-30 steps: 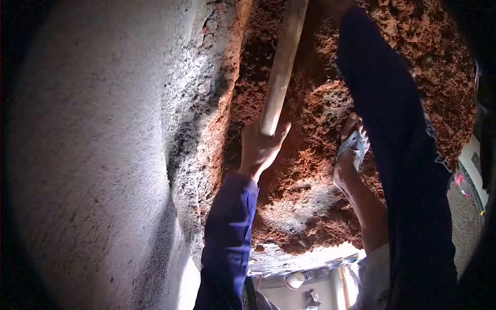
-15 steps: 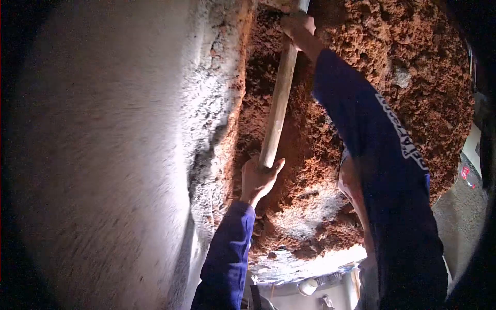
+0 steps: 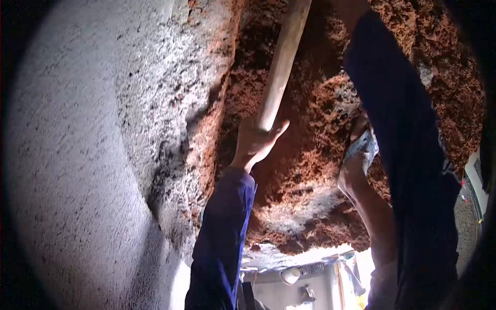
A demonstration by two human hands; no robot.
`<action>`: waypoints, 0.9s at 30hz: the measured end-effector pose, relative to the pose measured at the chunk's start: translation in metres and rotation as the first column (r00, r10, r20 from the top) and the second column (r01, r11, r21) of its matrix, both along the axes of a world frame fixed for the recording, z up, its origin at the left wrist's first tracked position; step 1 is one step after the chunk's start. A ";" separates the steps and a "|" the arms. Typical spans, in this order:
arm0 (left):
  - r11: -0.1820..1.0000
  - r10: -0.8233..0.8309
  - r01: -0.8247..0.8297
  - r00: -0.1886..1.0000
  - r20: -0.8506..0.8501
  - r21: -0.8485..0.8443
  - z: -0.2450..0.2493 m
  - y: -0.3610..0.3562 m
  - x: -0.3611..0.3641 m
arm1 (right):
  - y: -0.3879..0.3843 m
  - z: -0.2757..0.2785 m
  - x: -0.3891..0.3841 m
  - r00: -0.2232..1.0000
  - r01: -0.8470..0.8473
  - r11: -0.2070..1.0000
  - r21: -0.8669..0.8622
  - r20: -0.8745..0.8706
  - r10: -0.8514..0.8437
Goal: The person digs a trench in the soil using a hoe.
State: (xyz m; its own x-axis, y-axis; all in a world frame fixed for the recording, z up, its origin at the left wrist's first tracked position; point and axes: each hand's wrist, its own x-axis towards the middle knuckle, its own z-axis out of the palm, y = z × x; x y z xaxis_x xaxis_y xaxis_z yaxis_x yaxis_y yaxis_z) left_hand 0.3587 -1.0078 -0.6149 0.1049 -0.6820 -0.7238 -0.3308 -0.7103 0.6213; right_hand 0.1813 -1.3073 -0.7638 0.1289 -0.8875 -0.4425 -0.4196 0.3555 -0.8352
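Right sleeve (image 3: 400, 139): right hand past the top edge; couldn't tell its grip.
Left hand (image 3: 253, 143): grasped the near end of the wooden pole (image 3: 283, 64).
Pole-work: apparently guiding; next move called for steady hold.
Reddish soil (image 3: 307, 173): lay beyond.

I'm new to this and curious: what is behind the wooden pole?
Rough reddish earth shows on both sides of the wooden pole. The strip directly behind the pole is covered, as is whatever lies behind the left hand at its near end.
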 end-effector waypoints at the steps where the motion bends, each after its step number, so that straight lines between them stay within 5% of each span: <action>1: 0.986 -0.146 0.147 0.989 -0.010 0.074 0.020 -0.011 0.000 | 0.003 -0.007 0.000 1.000 0.025 0.999 0.021 0.019 -0.025; 3: 0.944 -0.295 0.301 0.954 -0.059 0.133 0.049 -0.006 0.002 | 0.017 -0.003 0.007 0.997 0.073 0.994 0.078 0.030 -0.075; 4: 0.855 -0.109 0.169 0.983 -0.148 0.491 0.088 -0.001 -0.003 | 0.024 -0.011 0.012 0.994 0.099 0.988 0.118 0.034 -0.104; 6: 0.981 -0.063 0.075 0.995 -0.073 0.180 0.127 0.021 -0.014 | 0.034 -0.014 0.031 0.987 0.124 0.969 0.216 0.074 -0.143; 9: 0.901 0.132 -0.082 0.987 -0.090 0.426 0.177 0.037 -0.027 | 0.067 0.023 0.035 0.968 0.073 0.902 0.427 0.188 -0.167; 11: 0.949 0.148 -0.128 0.988 -0.050 0.289 0.218 0.052 -0.035 | 0.103 0.046 0.030 0.964 -0.022 0.897 0.441 0.247 -0.097; 12: 0.956 0.011 -0.020 0.999 0.032 0.294 0.227 0.072 -0.036 | 0.117 0.055 0.027 0.961 -0.088 0.911 0.403 0.275 -0.029; 14: 0.941 0.054 -0.052 0.999 0.005 0.336 0.245 0.109 -0.026 | 0.152 0.087 0.041 0.895 -0.007 0.795 0.607 0.358 -0.265; 18: 0.872 0.078 -0.070 0.997 0.004 0.485 0.284 0.149 -0.010 | 0.209 0.148 0.074 0.931 0.095 0.647 0.757 0.163 -0.327; 19: 0.841 0.020 -0.046 0.998 0.055 0.538 0.295 0.167 -0.008 | 0.241 0.154 0.077 0.746 0.176 0.542 0.822 0.248 -0.618; 20: 0.908 -0.054 0.023 0.997 0.063 0.418 0.298 0.182 -0.010 | 0.255 0.141 0.083 0.621 0.197 0.495 0.846 0.283 -0.731; 21: 0.835 0.150 -0.155 0.987 0.053 0.528 0.299 0.210 -0.014 | 0.270 0.125 0.089 0.477 0.205 0.443 0.873 0.306 -0.824; 22: 0.841 0.178 -0.153 0.984 0.002 0.519 0.293 0.236 -0.007 | 0.295 0.096 0.097 0.786 0.233 0.590 0.773 0.208 -0.583; 24: 0.781 0.291 -0.225 0.956 -0.021 0.583 0.311 0.211 0.004 | 0.313 0.093 0.100 0.964 0.182 0.725 0.665 0.024 -0.264; 25: 0.778 0.294 -0.228 0.956 -0.018 0.585 0.325 0.217 0.001 | 0.316 0.107 0.100 0.968 0.210 0.746 0.632 -0.028 -0.249; 27: 0.744 0.035 -0.106 0.992 0.119 0.659 0.338 0.228 -0.011 | 0.323 0.144 0.077 0.876 0.473 0.786 0.397 -0.112 -0.470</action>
